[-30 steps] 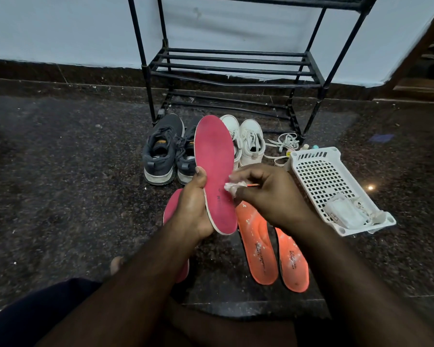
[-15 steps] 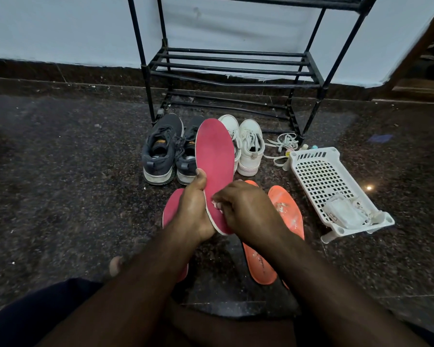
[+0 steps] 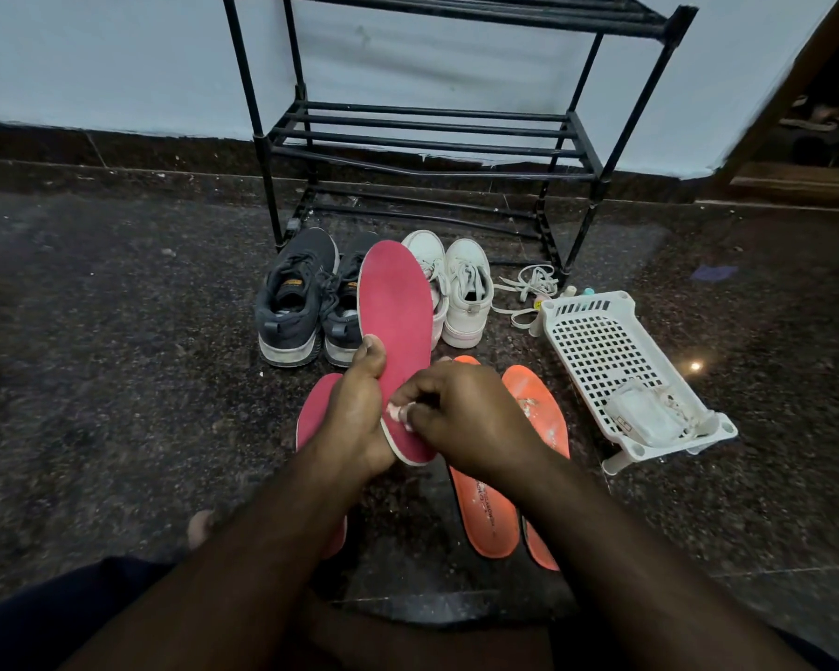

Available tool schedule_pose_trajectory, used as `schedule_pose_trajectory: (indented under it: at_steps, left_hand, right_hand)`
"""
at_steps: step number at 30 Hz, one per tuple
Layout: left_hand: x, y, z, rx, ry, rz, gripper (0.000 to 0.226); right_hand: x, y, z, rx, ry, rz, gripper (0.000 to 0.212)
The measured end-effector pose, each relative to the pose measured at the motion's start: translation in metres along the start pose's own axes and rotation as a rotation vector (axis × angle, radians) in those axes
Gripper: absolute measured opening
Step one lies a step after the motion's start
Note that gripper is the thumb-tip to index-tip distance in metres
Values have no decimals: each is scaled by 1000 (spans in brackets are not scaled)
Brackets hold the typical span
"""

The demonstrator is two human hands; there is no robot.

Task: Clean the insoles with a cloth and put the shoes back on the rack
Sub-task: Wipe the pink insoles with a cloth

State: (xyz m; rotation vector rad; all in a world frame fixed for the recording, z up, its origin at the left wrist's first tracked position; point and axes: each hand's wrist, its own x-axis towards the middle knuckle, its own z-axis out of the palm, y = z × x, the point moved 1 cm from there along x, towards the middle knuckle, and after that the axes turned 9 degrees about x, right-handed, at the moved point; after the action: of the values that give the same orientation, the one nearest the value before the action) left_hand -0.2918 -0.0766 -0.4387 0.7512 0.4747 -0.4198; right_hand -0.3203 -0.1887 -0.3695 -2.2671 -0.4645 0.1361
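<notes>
Your left hand [image 3: 359, 409] grips the pink insole [image 3: 396, 326] near its heel end, thumb laid up the face, fingers wrapped behind; the insole stands nearly upright, toe pointing toward the rack [image 3: 432, 138]. Your right hand [image 3: 461, 418] pinches a small white cloth [image 3: 400, 413] against the lower part of the insole's face. Judge the insole light and floppy: thin foam, it will likely bow away under the cloth unless backed, so keep the left fingers spread behind the patch you rub, and shift the grip toward mid-length when you work the toe half. The edge is the firmest place to hold; the fabric face looks dry and grippy, not slick. The cloth is a small wad, soft, easy to lose from a two-finger pinch, so bunch it under more fingertips if it slips. A second pink insole [image 3: 313, 414] lies on the floor partly under your left forearm; two orange insoles [image 3: 536, 404] lie flat beside it under the right wrist, one showing pale smudges. The dark shoes [image 3: 294, 302] and white shoes [image 3: 466, 288] sit on the floor just before the rack, none yet shelved. Shoes should be stiffer and heavier; take them by the heel collar. A white basket [image 3: 596, 341] sits tilted at right, with loose laces [image 3: 529, 283] near it.
</notes>
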Motion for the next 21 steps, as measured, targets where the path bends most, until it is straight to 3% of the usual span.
schedule_pose_trajectory:
  at_steps: [3, 6, 10, 13, 15, 18, 21]
  left_hand:
    - [3, -4, -3, -43, -6, 5, 70]
    - [13, -7, -9, -43, -9, 16, 66]
    - [15, -1, -8, -44, -37, 50, 61]
    - [17, 0, -12, -35, -42, 79, 59]
    - [17, -4, -12, -22, -27, 106, 57]
    - [12, -4, -7, -26, -60, 142, 47]
    - [9, 2, -5, -51, -79, 150, 38]
  right_hand:
    - [7, 8, 5, -151, 112, -54, 23]
    - [8, 8, 12, -248, 12, -30, 24]
    - [3, 2, 5, -151, -148, 38, 20]
    - [4, 7, -2, -17, 23, 29, 18]
    - [7, 12, 0, -116, 118, -12, 21]
    - [6, 9, 12, -228, 35, -11, 26]
    - [-1, 0, 18, -150, -40, -64, 24]
